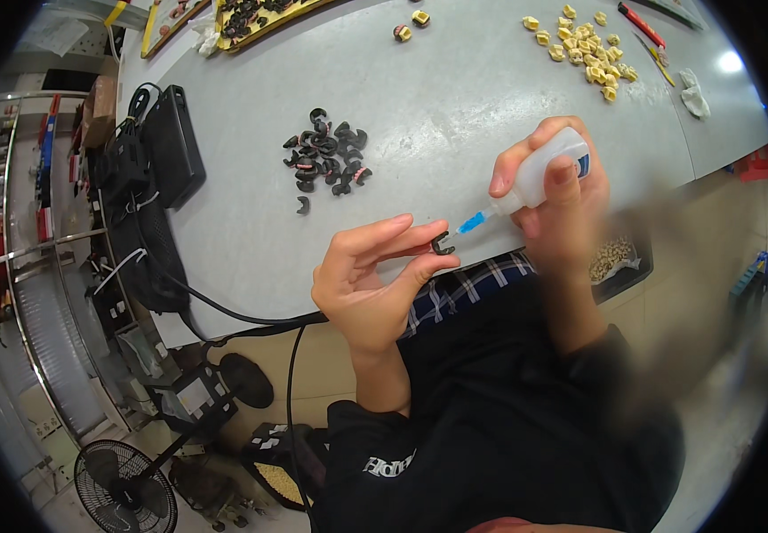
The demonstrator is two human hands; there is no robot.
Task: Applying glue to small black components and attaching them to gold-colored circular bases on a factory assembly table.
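Observation:
Between thumb and fingertips, my left hand (373, 271) pinches a small black curved piece (442, 243) just over the table's near edge. A white squeeze bottle (540, 173) with a blue needle tip (472, 222) is gripped in my right hand (566, 200). The tip points down-left at the curved piece, very close to it; whether they touch I cannot tell. Beyond my left hand lies a loose pile of similar black curved pieces (324, 151), some showing pink.
Small cream-yellow pieces (590, 55) are heaped at the far right, near a red-handled tool (642, 25) and crumpled tissue (693, 94). A yellow-edged tray (255, 19) of dark pieces stands far left. A black box (175, 147) and cables line the left edge. A fan (124, 487) stands lower left.

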